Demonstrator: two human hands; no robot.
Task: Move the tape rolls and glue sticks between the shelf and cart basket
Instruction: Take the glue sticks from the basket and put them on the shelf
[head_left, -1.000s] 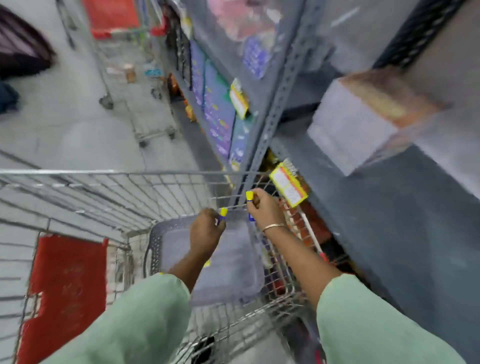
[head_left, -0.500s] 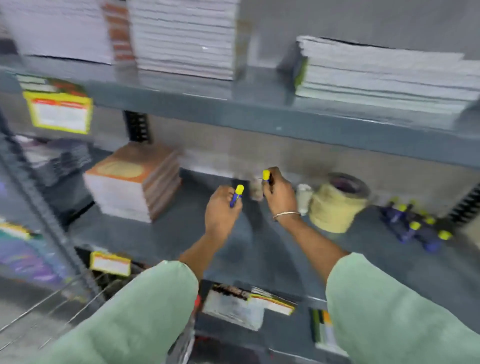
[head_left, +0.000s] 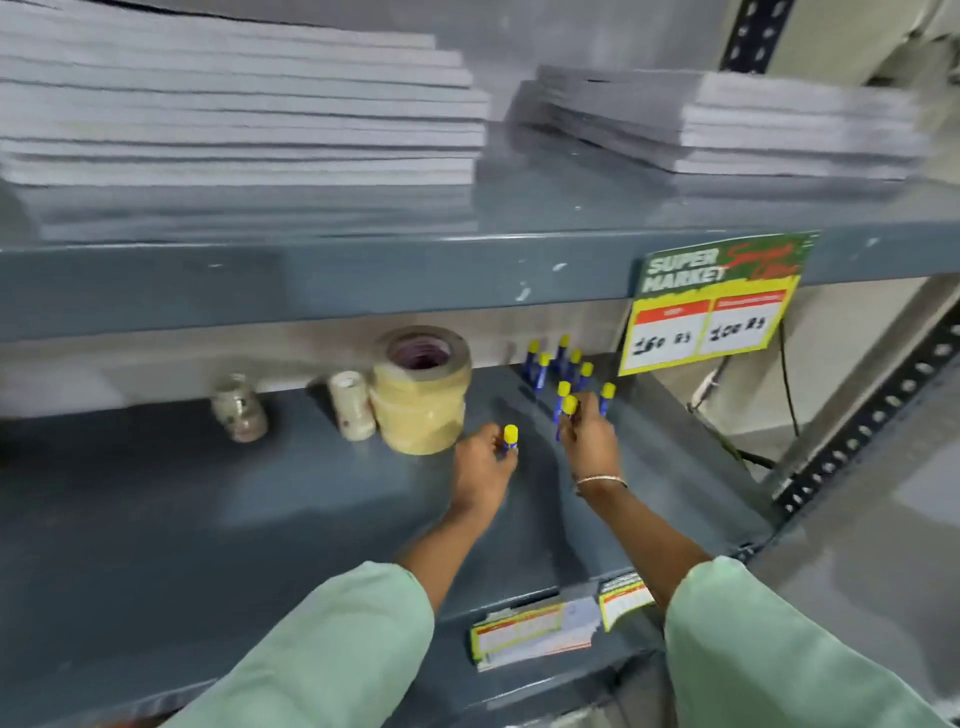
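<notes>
Dim, even light, heavy motion blur (worst on the upper stacks), wide-angle bending at the edges.

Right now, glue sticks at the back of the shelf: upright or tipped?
Upright. The glue sticks stand on the shelf with yellow caps up, right of the tape rolls.

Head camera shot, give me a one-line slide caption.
Both hands, left and right, each bring a glue stick to the shelf beside the tape rolls.
</notes>
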